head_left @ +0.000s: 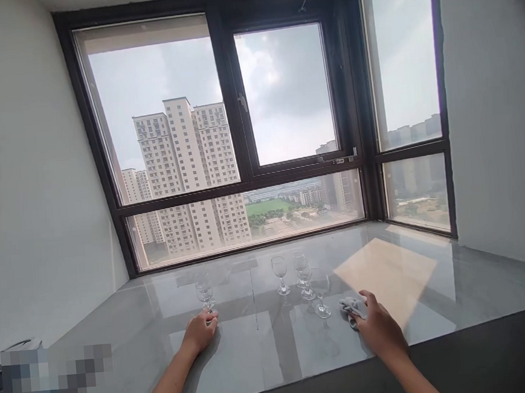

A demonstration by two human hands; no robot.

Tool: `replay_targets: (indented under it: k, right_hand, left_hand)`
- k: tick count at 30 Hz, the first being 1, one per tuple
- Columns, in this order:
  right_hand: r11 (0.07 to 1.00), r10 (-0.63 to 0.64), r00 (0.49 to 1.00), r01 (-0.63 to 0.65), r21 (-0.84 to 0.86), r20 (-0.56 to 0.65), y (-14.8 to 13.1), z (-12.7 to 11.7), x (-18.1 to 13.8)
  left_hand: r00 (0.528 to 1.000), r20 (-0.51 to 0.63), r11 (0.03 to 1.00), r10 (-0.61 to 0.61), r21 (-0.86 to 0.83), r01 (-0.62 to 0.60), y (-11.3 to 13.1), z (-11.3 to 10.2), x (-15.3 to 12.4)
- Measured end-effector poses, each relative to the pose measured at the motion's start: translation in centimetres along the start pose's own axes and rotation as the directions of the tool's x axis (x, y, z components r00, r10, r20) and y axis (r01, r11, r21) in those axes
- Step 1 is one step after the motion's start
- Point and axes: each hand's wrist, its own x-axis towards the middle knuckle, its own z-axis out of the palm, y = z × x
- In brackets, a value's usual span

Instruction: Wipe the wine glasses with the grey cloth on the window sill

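My left hand [201, 331] is closed with its fingertips at the stem and foot of a clear wine glass [204, 289], which stands upright on the grey sill. The fingers partly hide the foot. My right hand [382, 331] grips a crumpled grey cloth [353, 310] between thumb and fingers, just above or on the sill. Left of the cloth, the nearest wine glass [321, 289] stands upright. Behind it are more upright wine glasses, among them a front one [306, 284], a back one [299, 261] and one set apart to the left [279, 271].
The glossy grey tiled sill [230, 368] runs up to a dark window frame [243, 237] with a view of tall buildings. A patch of sunlight [391, 271] lies at the right. White walls [38, 178] border both sides. Something partly blurred out sits at the lower left.
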Motion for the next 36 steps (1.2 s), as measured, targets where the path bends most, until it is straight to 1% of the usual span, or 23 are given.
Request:
replay_targets:
  k: [4, 6, 10, 13, 16, 23, 31, 36]
  right_hand:
    - [1.0, -0.007, 1.0, 0.007, -0.025, 0.016, 0.0, 0.0, 0.0]
    - [0.999, -0.014, 1.0, 0.015, -0.029, 0.023, -0.1, -0.1, -0.1]
    - [1.0, -0.013, 0.999, 0.014, -0.025, 0.033, -0.2, -0.3, -0.2]
    - [1.0, -0.007, 1.0, 0.008, -0.026, 0.028, -0.1, -0.2, -0.2]
    - [1.0, -0.005, 0.999, 0.006, -0.027, 0.034, -0.1, -0.2, -0.1]
    - [0.999, 0.003, 0.999, -0.001, -0.039, 0.036, -0.6, -0.8, -0.3]
    - [0.999, 0.007, 0.999, -0.005, -0.053, 0.041, -0.6, -0.8, -0.4]
    - [0.999, 0.01, 0.999, -0.008, -0.039, 0.053, -0.4, -0.6, -0.3]
  left_hand:
    - [1.0, 0.008, 0.999, 0.026, -0.021, -0.026, -0.1, 0.0, 0.2]
    - [1.0, -0.011, 1.0, 0.024, -0.013, -0.024, -0.1, 0.1, 0.1]
    - [0.998, -0.063, 0.999, -0.027, 0.032, 0.029, 0.1, 0.1, -0.1]
    - [0.996, -0.059, 0.996, -0.06, 0.059, 0.063, 0.4, -0.1, -0.2]
    - [0.996, -0.054, 0.995, -0.067, 0.076, 0.071, 0.6, -0.3, -0.2]
    - [0.999, -0.035, 0.998, -0.026, 0.064, 0.028, 0.3, -0.1, 0.0]
    - [0.995, -0.004, 0.994, 0.098, 0.042, -0.098, 0.5, -0.2, -0.9]
    - [0.994, 0.062, 0.992, 0.086, 0.091, -0.092, 0.8, -0.5, -1.2]
